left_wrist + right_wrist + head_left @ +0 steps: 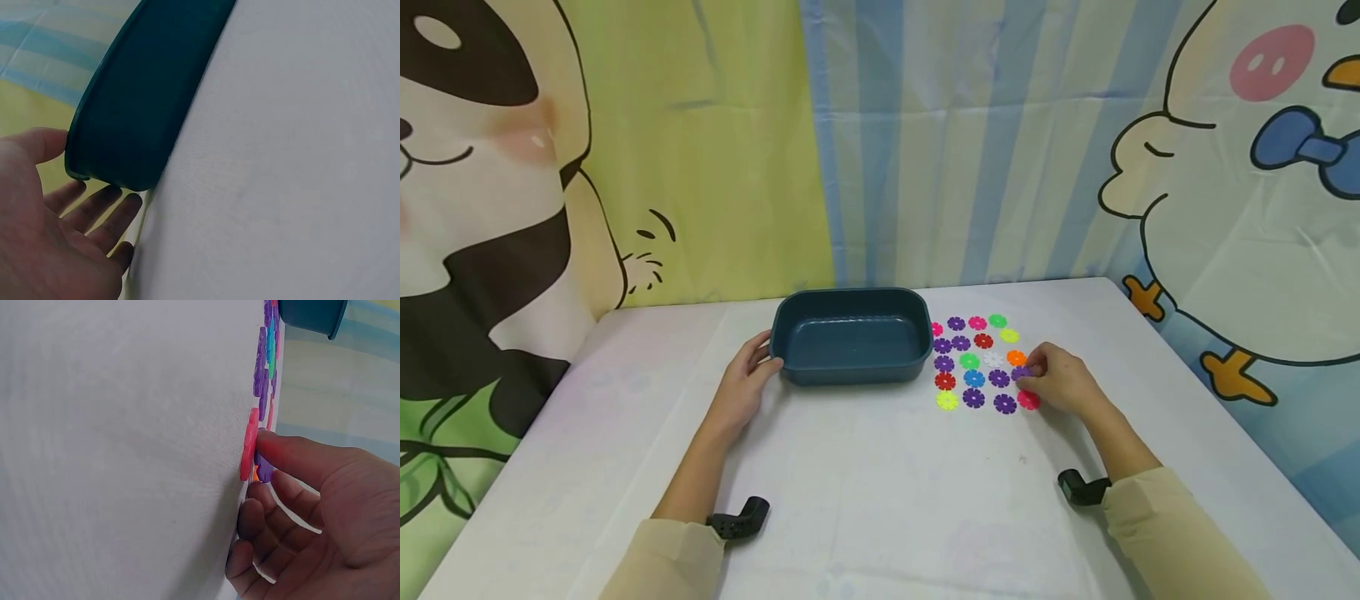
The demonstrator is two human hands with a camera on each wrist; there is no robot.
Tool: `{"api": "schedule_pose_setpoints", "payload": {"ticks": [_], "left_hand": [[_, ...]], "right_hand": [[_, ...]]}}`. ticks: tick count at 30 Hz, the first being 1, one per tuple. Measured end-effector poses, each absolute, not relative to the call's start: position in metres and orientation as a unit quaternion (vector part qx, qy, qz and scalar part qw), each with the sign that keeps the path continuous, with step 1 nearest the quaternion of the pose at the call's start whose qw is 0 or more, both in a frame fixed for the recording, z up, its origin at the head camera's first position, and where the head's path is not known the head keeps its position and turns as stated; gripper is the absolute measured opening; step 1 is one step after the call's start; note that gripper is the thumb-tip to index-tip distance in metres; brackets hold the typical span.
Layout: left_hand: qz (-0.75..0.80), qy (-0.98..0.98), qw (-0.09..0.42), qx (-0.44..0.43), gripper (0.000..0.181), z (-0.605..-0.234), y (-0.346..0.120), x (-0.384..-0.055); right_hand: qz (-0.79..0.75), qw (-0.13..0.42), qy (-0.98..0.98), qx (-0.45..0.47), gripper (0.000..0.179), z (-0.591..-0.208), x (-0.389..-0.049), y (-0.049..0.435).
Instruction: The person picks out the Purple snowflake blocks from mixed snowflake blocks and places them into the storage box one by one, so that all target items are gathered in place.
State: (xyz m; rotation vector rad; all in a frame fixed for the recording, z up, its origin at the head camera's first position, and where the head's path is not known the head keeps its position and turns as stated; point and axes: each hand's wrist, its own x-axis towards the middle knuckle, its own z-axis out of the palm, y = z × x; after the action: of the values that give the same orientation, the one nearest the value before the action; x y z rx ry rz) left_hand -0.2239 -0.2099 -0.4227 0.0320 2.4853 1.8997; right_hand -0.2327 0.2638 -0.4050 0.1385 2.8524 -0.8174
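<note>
A dark teal plastic bin (850, 375) stands on the white table. At its left end, my left hand (748, 383) rests thumb and fingertips against the rim and outer wall, the fingers loosely spread. In the left wrist view the thumb touches the bin's (125, 119) rim and the fingertips lie along its end wall. To the right of the bin lie several rows of notched snowflake discs. My right hand (1060, 379) pinches a purple snowflake disc (265, 470) between thumb and index finger at the right side of the rows. A pink disc (1028, 400) lies just in front of it.
Around the right hand lie more discs, among them an orange one (1016, 357), a white one (993, 359) and a blue one (973, 378). The table's (880, 500) back edge meets a cartoon-printed curtain (917, 167). Black wrist devices sit on both forearms.
</note>
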Motion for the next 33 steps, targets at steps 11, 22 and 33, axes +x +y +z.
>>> {"api": "schedule_pose_setpoints", "payload": {"ticks": [11, 22, 33], "left_hand": [[0.598, 0.802, 0.006, 0.006, 0.062, -0.42, -0.213, -0.222], [0.615, 0.789, 0.014, 0.016, 0.063, -0.424, -0.212, -0.225], [0.617, 0.786, 0.021, 0.016, 0.064, -0.427, -0.213, -0.224]], "right_hand": [[-0.297, 0.081, 0.95, 0.049, 0.041, -0.402, -0.232, 0.265], [-0.364, 0.067, 0.927, 0.063, 0.043, -0.397, -0.23, 0.272], [-0.468, 0.094, 0.875, 0.086, 0.052, -0.379, -0.23, 0.255]]}}
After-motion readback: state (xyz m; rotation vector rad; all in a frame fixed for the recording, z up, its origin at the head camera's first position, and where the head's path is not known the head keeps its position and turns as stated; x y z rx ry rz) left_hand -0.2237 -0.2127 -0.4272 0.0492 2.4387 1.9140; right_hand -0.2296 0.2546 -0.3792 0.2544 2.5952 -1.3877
